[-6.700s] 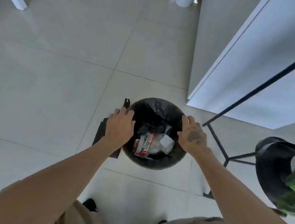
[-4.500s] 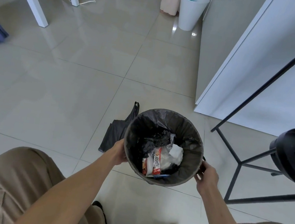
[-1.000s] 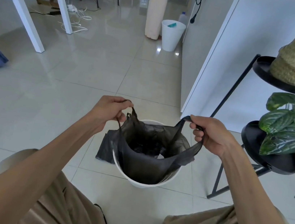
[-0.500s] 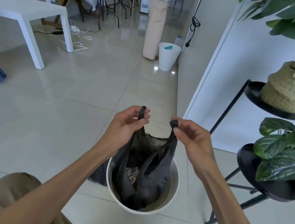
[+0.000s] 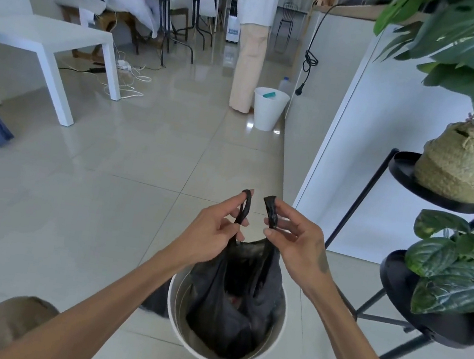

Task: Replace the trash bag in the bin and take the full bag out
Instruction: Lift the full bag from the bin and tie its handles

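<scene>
Tiled floor (image 5: 72,217), bin (image 5: 176,323) half-hiding black bag (image 5: 231,294), contents obscured

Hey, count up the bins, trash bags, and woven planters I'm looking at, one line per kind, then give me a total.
Bins: 2, the near bin and the far bin.
Trash bags: 2, the full bag held by the left hand and right hand, and a spare bag on the floor.
Woven planters: 1, the basket.
Total: 5

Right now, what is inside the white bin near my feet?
A black trash bag sits inside the white bin, both hands pinching its handles. A reddish scrap shows through its opening; the bag covers everything else.
</scene>
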`<state>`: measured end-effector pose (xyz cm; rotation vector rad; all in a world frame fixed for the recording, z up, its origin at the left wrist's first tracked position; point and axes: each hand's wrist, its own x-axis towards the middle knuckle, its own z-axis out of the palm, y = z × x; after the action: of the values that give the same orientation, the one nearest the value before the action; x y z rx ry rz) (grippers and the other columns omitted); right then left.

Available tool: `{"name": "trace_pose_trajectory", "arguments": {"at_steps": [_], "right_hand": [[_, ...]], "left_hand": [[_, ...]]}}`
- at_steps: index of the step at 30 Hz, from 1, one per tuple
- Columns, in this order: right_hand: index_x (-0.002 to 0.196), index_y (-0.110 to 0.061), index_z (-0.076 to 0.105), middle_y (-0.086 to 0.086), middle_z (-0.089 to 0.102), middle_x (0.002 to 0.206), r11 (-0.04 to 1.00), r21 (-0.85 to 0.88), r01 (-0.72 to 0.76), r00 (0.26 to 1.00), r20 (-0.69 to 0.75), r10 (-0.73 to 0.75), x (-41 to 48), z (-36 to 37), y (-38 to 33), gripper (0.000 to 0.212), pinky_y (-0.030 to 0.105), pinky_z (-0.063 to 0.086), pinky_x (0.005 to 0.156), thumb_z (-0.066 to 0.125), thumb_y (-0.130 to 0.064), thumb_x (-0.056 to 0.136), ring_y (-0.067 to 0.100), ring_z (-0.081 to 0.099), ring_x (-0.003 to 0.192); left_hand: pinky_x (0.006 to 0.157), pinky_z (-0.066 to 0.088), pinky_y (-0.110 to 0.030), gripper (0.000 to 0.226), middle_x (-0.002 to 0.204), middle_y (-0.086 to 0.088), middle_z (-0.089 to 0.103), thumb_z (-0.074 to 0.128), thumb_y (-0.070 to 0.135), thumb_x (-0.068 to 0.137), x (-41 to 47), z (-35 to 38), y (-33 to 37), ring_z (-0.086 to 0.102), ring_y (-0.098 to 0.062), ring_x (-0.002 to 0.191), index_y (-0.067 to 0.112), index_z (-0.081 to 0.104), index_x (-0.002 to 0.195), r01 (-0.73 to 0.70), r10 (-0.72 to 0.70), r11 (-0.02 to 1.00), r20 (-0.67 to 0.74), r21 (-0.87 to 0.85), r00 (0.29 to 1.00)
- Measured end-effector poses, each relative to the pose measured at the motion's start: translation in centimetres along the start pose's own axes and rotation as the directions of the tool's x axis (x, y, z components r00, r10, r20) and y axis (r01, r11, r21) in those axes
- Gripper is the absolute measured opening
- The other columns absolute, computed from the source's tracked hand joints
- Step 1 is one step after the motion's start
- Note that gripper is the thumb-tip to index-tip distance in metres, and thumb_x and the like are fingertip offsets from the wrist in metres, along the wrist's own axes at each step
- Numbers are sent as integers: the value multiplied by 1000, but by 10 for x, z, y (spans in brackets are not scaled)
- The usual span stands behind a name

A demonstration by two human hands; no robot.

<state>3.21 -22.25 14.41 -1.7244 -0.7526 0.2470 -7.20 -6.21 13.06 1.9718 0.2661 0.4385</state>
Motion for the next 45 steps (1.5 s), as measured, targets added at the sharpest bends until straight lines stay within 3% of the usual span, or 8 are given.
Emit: {"name": "trace_pose_trajectory", "arguments": {"at_steps": [11, 16, 19, 24, 29, 34, 40, 45], "right_hand": [[120, -31, 61, -9, 69, 74, 995, -91, 43, 993, -102, -52, 2, 9, 8, 54, 10, 53, 75, 82, -5, 79, 0, 70, 71], [112, -34, 64, -12, 71, 69, 995, -92, 39, 994, -101, -48, 2, 7, 7, 45, 15, 56, 77, 83, -11, 78, 2, 70, 71], [88, -40, 71, -12, 74, 73, 993, -78, 87, 991, -90, -94, 1, 5, 10, 35, 22, 59, 78, 83, -8, 77, 4, 71, 73], [78, -38, 71, -22, 75, 91, 965, -142, 219, 974, -33, -226, -4, -1, 12, 37, 14, 53, 78, 81, -2, 79, 1, 71, 84], [81, -14, 68, -7, 61, 126, 737, -340, 584, 799, 80, -597, -1, -7, 2, 13, 20, 47, 96, 79, -7, 81, 11, 60, 115], [85, -5, 63, 7, 57, 141, 595, -415, 688, 715, 254, -651, 6, -6, 3, 12, 26, 45, 104, 69, -13, 91, 20, 55, 127], [93, -10, 60, -2, 63, 83, 672, -439, 596, 794, 198, -575, 9, -7, 23, 8, 39, 52, 57, 67, -13, 93, 16, 59, 67], [87, -8, 60, 1, 63, 67, 851, -342, 398, 904, -11, -427, -1, 1, 23, 13, 27, 48, 54, 69, -16, 92, 17, 56, 59]], "left_hand": [[76, 53, -19, 68, 92, -6, 66, 47, -6, 98, -3, 6, -19, 69, -21, 66, 37, 38, 150, -22, 23, 1000, -71, 15, 997], [62, 49, -23, 35, 80, -4, 71, 47, -4, 96, -3, 11, -20, 58, -16, 54, 28, 47, 110, -19, 16, 1000, -126, -21, 992], [57, 46, -27, 30, 79, -5, 72, 48, -5, 95, -4, 12, -18, 52, -19, 52, 23, 39, 98, -28, 21, 999, -146, -47, 989], [55, 37, -27, 26, 80, 0, 74, 51, -2, 96, -1, 7, -19, 42, -14, 54, 22, 40, 97, -31, 30, 999, -104, -8, 994], [60, 40, -30, 30, 77, 3, 73, 52, 1, 96, 2, 1, -6, 49, -18, 58, 22, 40, 115, -77, 77, 995, -9, 62, 997], [81, 52, -38, 40, 77, 7, 73, 54, 5, 97, -3, 3, 3, 66, -20, 79, 25, 35, 126, -137, 127, 983, 90, 123, 988], [62, 43, -28, 38, 79, 7, 75, 57, 5, 96, -4, 4, 3, 54, -12, 60, 25, 37, 122, -122, 115, 984, 57, 127, 992], [69, 43, -17, 20, 77, 1, 70, 56, -1, 95, -17, 5, 4, 61, -8, 73, 18, 52, 96, -103, 104, 994, -20, 22, 994]]}}
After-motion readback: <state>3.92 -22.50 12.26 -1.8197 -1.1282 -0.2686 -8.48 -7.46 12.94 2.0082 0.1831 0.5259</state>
